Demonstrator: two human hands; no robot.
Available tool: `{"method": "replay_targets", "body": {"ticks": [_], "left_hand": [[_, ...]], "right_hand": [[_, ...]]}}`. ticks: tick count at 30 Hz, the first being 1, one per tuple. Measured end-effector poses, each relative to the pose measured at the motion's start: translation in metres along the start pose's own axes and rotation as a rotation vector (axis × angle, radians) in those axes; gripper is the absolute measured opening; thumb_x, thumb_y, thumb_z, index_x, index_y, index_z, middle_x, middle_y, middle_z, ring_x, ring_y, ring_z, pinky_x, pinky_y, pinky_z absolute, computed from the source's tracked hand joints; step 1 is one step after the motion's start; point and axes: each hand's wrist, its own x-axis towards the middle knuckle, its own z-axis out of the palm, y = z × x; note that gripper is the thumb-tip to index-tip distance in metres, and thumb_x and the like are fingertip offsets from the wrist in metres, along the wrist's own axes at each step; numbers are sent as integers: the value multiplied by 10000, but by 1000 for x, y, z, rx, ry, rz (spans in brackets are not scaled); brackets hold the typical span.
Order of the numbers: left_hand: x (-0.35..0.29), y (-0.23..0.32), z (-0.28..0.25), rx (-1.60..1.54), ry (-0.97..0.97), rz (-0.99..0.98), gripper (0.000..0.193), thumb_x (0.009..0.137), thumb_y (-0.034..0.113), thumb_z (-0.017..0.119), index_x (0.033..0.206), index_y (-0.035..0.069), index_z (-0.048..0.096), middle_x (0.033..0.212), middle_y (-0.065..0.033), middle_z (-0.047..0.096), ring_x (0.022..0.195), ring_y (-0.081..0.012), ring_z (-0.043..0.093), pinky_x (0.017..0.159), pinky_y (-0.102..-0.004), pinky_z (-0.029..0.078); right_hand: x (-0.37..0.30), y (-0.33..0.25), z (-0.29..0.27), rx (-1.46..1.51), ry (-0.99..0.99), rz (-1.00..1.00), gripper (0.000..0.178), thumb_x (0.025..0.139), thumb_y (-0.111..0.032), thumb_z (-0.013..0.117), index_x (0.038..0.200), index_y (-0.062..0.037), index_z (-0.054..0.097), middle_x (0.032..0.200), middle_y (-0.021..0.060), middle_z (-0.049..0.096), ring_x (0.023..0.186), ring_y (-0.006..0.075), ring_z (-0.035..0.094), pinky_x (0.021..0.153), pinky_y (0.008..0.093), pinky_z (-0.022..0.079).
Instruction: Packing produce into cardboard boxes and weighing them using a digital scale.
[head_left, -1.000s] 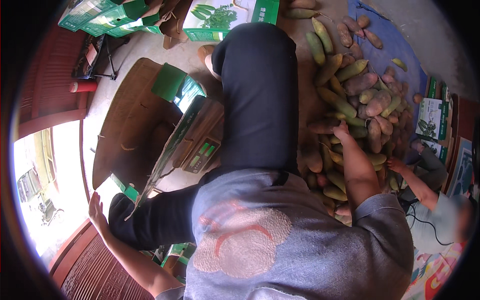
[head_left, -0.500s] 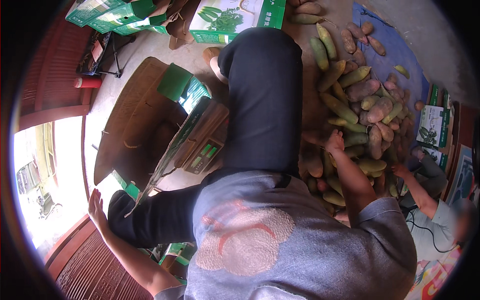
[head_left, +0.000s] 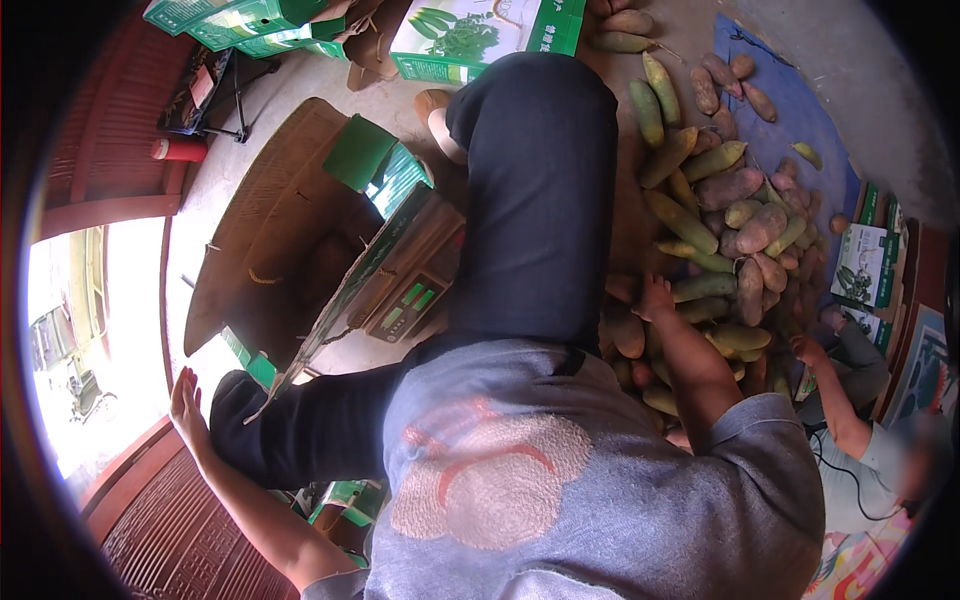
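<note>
At the lower left, my left hand (head_left: 187, 405) is held out with its fingers stretched, beside my bent leg and near the lower corner of a large open carton (head_left: 265, 210); nothing is in it. Across my body, my right hand (head_left: 655, 298) is at the near left side of a vegetable heap. Its fingers are bent against a dark reddish sweet potato (head_left: 621, 289), partly hidden by my leg. Around it lie long green radishes (head_left: 704, 287) and more reddish sweet potatoes (head_left: 626, 332). Inside the carton it is dark, with its contents hard to make out.
A scale with a lit green display (head_left: 408, 308) stands between the carton and my leg. Printed green-and-white boxes (head_left: 470, 40) line the far side, with others (head_left: 866, 262) at right. A blue sheet (head_left: 800, 110) lies under part of the heap. A co-worker's hand (head_left: 806, 349) reaches in from the right.
My right hand has drawn slightly left and nearer, and the sweet potato beside its fingers has shifted with it. My left hand stays stretched out. The whole view has shifted a little.
</note>
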Motion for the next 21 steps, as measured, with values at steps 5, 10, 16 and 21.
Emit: {"method": "replay_targets", "body": {"ticks": [5,10,16,21], "left_hand": [[-2,4,1,10,1,36,390,1073,270,514,1401,68,579,1385,-88,617,1303,-213,568,1086,-380,443],[3,12,0,26,35,73,395,1065,281,530,1391,68,592,1390,-88,616,1309,-217,562,1106,-399,429],[28,71,24,55,64,255,535,1037,437,535,1416,60,570,1411,-131,594,1343,-281,530,1140,-473,397],[23,136,0,185,59,473,491,1038,385,548,1360,18,606,1359,-157,625,1281,-269,576,1110,-462,432]], "right_hand": [[-17,-33,-37,-182,-116,70,888,683,-365,895,1422,-117,470,1452,102,452,1374,326,410,1073,420,469],[-22,-48,-53,-111,-116,143,878,661,-391,897,1402,-105,523,1447,115,488,1378,318,431,1055,417,479],[36,38,-112,859,-15,198,731,685,-298,865,1237,102,601,1176,237,672,1012,313,680,831,397,542],[-23,-44,-338,1111,363,-57,900,730,-366,858,1397,102,477,1324,197,584,1200,299,569,1026,388,428]]}}
